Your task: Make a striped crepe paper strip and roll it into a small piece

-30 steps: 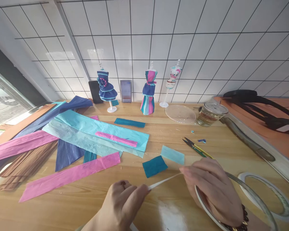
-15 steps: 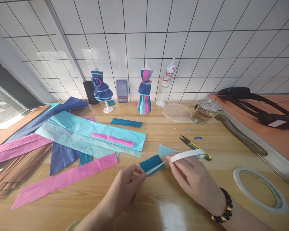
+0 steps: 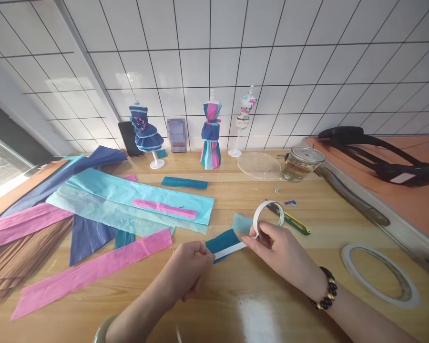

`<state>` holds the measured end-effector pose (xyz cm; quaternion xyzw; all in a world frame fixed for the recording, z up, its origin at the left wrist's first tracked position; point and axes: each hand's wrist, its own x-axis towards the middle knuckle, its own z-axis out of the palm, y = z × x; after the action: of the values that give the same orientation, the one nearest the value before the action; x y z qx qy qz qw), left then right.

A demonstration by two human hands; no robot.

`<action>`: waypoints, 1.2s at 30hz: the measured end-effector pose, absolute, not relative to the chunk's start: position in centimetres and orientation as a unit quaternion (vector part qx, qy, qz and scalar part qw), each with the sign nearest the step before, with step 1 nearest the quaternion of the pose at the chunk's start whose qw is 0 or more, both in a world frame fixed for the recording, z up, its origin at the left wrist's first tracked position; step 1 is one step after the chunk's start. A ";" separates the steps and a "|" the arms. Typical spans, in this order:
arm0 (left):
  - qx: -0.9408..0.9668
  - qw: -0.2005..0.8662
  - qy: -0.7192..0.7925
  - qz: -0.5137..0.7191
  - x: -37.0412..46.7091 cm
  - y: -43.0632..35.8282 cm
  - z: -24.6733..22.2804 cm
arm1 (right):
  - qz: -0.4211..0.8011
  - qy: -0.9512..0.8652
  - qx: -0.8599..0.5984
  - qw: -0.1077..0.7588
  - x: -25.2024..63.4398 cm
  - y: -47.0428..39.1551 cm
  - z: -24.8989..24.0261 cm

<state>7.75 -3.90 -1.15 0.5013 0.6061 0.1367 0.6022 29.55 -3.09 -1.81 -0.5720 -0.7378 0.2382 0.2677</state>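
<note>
A white tape strip (image 3: 229, 250) stretches between my two hands, over a small dark teal paper piece (image 3: 219, 242). My left hand (image 3: 191, 264) pinches the strip's left end. On the right, my right hand (image 3: 279, 250) holds the white tape roll (image 3: 259, 214), which stands upright with the strip running from it. A pale blue paper piece (image 3: 241, 223) lies just behind the teal one, partly hidden by my right hand. Scissors (image 3: 293, 220) with yellow and green handles lie behind my right hand, partly covered by the roll.
Pink, blue and brown paper strips (image 3: 93, 271) spread over the left side. Three small dress forms (image 3: 210, 133) stand by the tiled wall, near two phones (image 3: 178, 136). A lidded cup (image 3: 302, 164), another tape roll (image 3: 381, 275) and a black headset (image 3: 379, 155) are on the right.
My right hand has turned the tape roll more upright. The strip, twisted before, now shows its flat white face over the teal paper. The whole view has shifted slightly.
</note>
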 end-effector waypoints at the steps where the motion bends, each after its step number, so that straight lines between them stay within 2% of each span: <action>1: 0.500 0.602 0.608 0.133 7.8 -3.9 -1.1 | 0.249 -0.732 -0.576 0.265 29.5 -3.0 -1.9; 12: 0.516 0.579 0.617 0.130 8.1 -4.0 -1.7 | 0.268 -0.731 -0.581 0.238 29.0 -2.7 -2.4; 36: 0.503 0.602 0.609 0.119 8.1 -3.3 -1.9 | 0.264 -0.729 -0.576 0.260 28.7 -2.3 -2.9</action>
<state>8.08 -3.30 -1.87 0.5029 0.6088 0.1190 0.6020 28.69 -2.29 -2.90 -0.5761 -0.7286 0.2640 0.2599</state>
